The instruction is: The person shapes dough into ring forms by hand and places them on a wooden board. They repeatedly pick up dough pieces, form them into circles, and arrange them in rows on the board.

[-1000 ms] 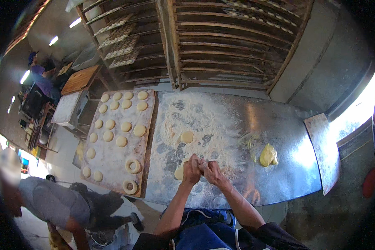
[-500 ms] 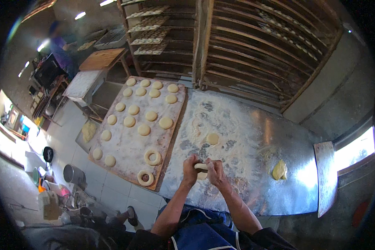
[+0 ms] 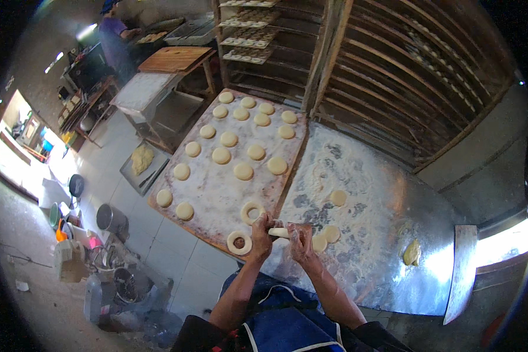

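Between my two hands a pale dough ring (image 3: 278, 232) is held up over the seam between board and metal table. My left hand (image 3: 260, 239) grips its left side and my right hand (image 3: 301, 243) its right side, fingers closed round it. Just left of my left hand, another dough ring (image 3: 239, 243) lies on the floured wooden board (image 3: 214, 196), with a second one (image 3: 253, 209) a little beyond. Several round dough discs (image 3: 243, 171) are spread over the same board. Beside my right hand, dough discs (image 3: 332, 234) rest on the metal table (image 3: 369, 205).
A yellowish dough lump (image 3: 412, 253) sits on the table's right part, near an upright panel (image 3: 462, 270). Wooden racks (image 3: 393, 70) with filled trays stand behind. Left are a low tray of dough (image 3: 141, 159), pots (image 3: 111, 218) and a person (image 3: 116, 44) farther back.
My hands, holding the dough ring, have moved left toward the board's near corner. The view has turned, so the scene sits differently. Two dough discs now show beside my right hand.
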The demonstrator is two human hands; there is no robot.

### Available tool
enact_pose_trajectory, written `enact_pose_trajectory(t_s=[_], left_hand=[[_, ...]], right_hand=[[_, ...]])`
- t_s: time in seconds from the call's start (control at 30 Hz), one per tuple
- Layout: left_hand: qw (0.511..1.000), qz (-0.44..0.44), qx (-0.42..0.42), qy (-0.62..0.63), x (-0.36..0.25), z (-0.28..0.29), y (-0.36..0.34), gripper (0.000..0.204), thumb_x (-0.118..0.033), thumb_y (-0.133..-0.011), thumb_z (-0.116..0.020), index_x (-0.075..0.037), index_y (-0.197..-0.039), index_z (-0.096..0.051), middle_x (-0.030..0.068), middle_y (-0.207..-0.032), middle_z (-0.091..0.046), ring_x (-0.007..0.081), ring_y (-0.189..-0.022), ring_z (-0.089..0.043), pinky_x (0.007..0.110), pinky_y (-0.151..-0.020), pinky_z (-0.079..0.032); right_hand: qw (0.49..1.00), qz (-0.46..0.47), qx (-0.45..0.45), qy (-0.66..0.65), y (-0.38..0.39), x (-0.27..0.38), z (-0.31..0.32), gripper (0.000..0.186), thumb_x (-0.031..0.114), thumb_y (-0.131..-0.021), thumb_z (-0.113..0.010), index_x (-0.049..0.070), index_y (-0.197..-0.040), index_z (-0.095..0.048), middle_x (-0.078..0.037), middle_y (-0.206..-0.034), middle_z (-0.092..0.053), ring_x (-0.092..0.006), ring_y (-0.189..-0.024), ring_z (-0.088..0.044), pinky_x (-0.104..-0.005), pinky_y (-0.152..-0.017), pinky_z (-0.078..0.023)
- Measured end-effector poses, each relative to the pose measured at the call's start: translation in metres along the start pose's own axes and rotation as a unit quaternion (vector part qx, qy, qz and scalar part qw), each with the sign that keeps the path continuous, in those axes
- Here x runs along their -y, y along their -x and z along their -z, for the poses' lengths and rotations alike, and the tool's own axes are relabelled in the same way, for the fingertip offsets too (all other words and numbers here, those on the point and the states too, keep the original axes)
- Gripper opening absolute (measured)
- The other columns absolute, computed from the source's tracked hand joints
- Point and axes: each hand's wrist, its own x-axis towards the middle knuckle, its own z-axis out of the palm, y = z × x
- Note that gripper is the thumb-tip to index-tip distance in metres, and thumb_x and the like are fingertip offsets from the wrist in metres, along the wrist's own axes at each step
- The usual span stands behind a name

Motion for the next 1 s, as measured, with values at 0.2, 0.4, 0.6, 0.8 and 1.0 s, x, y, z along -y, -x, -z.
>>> enact_pose_trajectory(t_s=[0.2, 0.4, 0.6, 0.8, 1.0], left_hand=[[0.928, -0.106, -0.100, -0.342, -0.056, 0.073, 0.013, 0.034, -0.038, -0.095, -0.050, -0.008, -0.079, -0.049, 0.0003, -0.069, -0.046, 0.0128, -0.061, -0.051, 0.031, -0.053, -0.042], [0.796, -0.175, -0.344, -0.467, -0.119, 0.129, 0.015, 0.032, -0.034, -0.097, -0.049, -0.003, -0.091, -0.055, 0.0077, -0.077, -0.059, 0.0222, -0.067, -0.058, 0.039, -0.059, -0.045], [0.638, -0.236, -0.236, -0.694, -0.149, 0.148, 0.028, 0.026, -0.023, -0.090, -0.062, 0.000, -0.100, -0.057, 0.0170, -0.083, -0.062, 0.0347, -0.078, -0.060, 0.045, -0.071, -0.047], [0.615, -0.253, -0.232, -0.710, -0.147, 0.141, 0.029, 0.017, -0.013, -0.080, -0.070, 0.001, -0.085, -0.062, 0.0157, -0.087, -0.060, 0.0347, -0.086, -0.056, 0.044, -0.073, -0.045], [0.660, -0.282, -0.270, -0.642, -0.182, 0.161, 0.025, 0.013, -0.008, -0.081, -0.063, 0.001, -0.090, -0.062, 0.0177, -0.089, -0.060, 0.0362, -0.086, -0.056, 0.045, -0.075, -0.045]], right_hand=[[0.979, 0.125, 0.131, -0.090, -0.034, 0.008, -0.073, 0.038, 0.035, -0.094, -0.051, -0.001, -0.082, -0.057, -0.011, -0.076, -0.058, -0.0190, -0.068, -0.053, -0.0324, -0.062, -0.044], [0.962, -0.074, 0.183, 0.190, -0.066, 0.005, -0.134, 0.044, 0.021, -0.076, -0.071, 0.001, -0.112, -0.056, -0.020, -0.098, -0.062, -0.0365, -0.093, -0.060, -0.0438, -0.084, -0.048], [0.916, -0.035, 0.166, 0.364, -0.068, -0.014, -0.156, 0.062, 0.022, -0.079, -0.069, 0.000, -0.132, -0.044, -0.026, -0.118, -0.054, -0.0417, -0.111, -0.052, -0.0476, -0.094, -0.044], [0.912, 0.082, 0.178, 0.361, -0.092, -0.029, -0.184, 0.053, 0.018, -0.082, -0.065, 0.000, -0.129, -0.048, -0.024, -0.115, -0.055, -0.0415, -0.110, -0.052, -0.0476, -0.093, -0.044], [0.879, 0.258, 0.189, 0.354, -0.134, -0.037, -0.274, 0.041, 0.028, -0.090, -0.059, -0.008, -0.109, -0.056, -0.027, -0.108, -0.059, -0.0404, -0.107, -0.058, -0.0455, -0.094, -0.047]])
